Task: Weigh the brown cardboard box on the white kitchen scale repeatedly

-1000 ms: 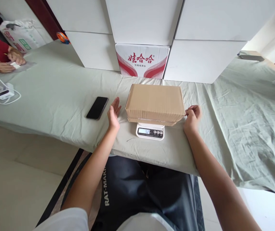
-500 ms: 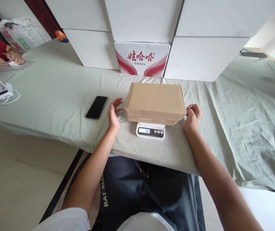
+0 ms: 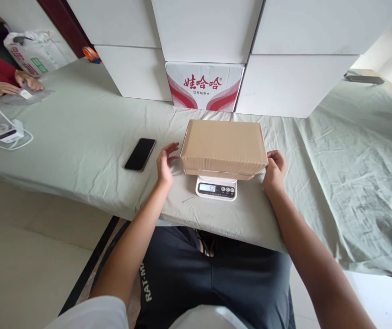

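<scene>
A closed brown cardboard box (image 3: 225,141) rests on a small white digital scale (image 3: 216,195), covering most of its platform. The scale's lit display seems to read 52. Beside the box's left end is my left hand (image 3: 165,163), open, with fingers spread and a narrow gap to the cardboard. My right hand (image 3: 275,170) stays at the box's right front corner, its fingers curled in and nothing visible in them. Whether it touches the cardboard I cannot tell. A black smartphone (image 3: 140,154) lies to the left of my left hand.
White cartons (image 3: 285,84) stand stacked behind the box, around a red-and-white printed carton (image 3: 204,87). On the left, a white power strip (image 3: 10,131) with cable lies on the green cloth (image 3: 79,146). Another person's hands (image 3: 7,87) hold a clear plastic bag.
The whole view has shifted slightly right and down. Both my hands and the box keep nearly the same places relative to each other.
</scene>
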The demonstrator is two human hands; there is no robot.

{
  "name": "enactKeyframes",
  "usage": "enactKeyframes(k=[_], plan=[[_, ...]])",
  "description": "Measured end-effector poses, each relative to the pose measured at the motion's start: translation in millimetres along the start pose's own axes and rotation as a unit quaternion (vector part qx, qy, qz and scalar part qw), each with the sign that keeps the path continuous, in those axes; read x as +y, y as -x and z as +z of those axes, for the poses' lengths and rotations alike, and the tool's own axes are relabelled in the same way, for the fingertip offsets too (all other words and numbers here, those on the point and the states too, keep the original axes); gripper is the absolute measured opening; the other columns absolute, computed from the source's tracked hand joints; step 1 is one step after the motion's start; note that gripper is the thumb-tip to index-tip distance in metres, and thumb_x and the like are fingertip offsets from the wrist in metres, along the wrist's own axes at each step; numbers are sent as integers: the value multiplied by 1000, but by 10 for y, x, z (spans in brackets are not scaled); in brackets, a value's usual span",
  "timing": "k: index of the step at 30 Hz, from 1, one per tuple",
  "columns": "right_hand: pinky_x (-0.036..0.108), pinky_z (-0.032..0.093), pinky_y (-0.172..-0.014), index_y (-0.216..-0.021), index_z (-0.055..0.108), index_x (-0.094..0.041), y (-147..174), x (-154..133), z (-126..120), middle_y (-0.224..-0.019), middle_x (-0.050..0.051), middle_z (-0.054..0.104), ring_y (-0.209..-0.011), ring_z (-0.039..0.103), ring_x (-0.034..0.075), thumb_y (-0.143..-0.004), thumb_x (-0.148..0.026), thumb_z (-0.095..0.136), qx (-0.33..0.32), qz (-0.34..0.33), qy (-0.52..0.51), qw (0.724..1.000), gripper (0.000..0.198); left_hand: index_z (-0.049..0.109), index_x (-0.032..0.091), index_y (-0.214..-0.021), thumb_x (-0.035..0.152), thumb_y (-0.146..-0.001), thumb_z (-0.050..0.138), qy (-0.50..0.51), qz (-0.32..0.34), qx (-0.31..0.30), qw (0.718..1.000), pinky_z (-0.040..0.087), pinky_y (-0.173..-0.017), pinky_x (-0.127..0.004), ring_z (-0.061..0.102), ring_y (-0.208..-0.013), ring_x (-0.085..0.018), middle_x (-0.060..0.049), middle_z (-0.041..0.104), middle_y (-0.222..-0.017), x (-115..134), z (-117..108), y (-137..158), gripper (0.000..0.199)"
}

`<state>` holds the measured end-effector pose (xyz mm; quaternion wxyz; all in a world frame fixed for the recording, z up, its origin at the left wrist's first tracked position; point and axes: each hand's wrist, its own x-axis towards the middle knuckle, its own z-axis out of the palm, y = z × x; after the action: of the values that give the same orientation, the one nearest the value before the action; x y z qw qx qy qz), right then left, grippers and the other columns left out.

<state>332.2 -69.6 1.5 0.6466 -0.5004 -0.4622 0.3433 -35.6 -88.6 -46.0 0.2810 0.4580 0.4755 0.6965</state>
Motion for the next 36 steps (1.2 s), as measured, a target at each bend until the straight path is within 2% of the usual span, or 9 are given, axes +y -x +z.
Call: enactKeyframes(k=[7, 11, 18, 25, 32, 36], plan=[[32, 36, -67, -74, 55, -24, 44, -29, 6, -69, -5, 48, -66, 43, 13, -71, -27, 65, -32, 4, -4, 999, 11, 80, 25, -124, 80, -106, 43, -33, 18, -9, 999, 61, -80, -36, 81, -120, -28, -16, 84, -135, -2, -10, 7, 69], [31, 34, -66, -73, 56, -23, 49, -12, 1, -68, -5, 49, -66, 44, 12, -72, -25, 67, -35, 2, -13, 999, 10, 81, 24, -115, 76, -103, 50, -20, 10, -9, 1000, 60, -75, -33, 82, -113, -27, -14, 85, -127, 43, 5, 12, 62], [28, 35, -62, -74, 61, -24, 43, 31, -22, -69, -4, 51, -67, 46, 13, -80, -37, 79, -50, -5, -23, 998, 24, 85, 25, -99, 68, -94, 64, 26, -14, -5, 1000, 56, -71, -29, 79, -100, -23, -10, 86, -109, 149, 57, 28, 48], [31, 40, -66, -75, 63, -24, 65, 14, 5, -72, -3, 54, -68, 48, 14, -82, -42, 80, -54, -26, -16, 998, 26, 84, 26, -98, 69, -95, 64, 29, -8, -28, 999, 57, -75, -31, 79, -100, -23, -8, 84, -105, 129, 35, 40, 48], [35, 47, -67, -81, 69, -26, 109, -67, 44, -74, 1, 61, -74, 56, 20, -81, -53, 79, -61, -41, 5, 997, 29, 83, 27, -95, 72, -94, 64, 26, -2, -41, 999, 57, -74, -32, 76, -98, -24, -8, 82, -100, 161, 43, 47, 48], [38, 52, -71, -78, 70, -25, 141, -112, 57, -75, 2, 63, -75, 59, 21, -80, -53, 79, -67, -47, 9, 997, 29, 84, 27, -97, 71, -94, 66, 31, 7, -54, 998, 59, -76, -32, 76, -101, -25, -8, 81, -102, 129, 28, 53, 48]])
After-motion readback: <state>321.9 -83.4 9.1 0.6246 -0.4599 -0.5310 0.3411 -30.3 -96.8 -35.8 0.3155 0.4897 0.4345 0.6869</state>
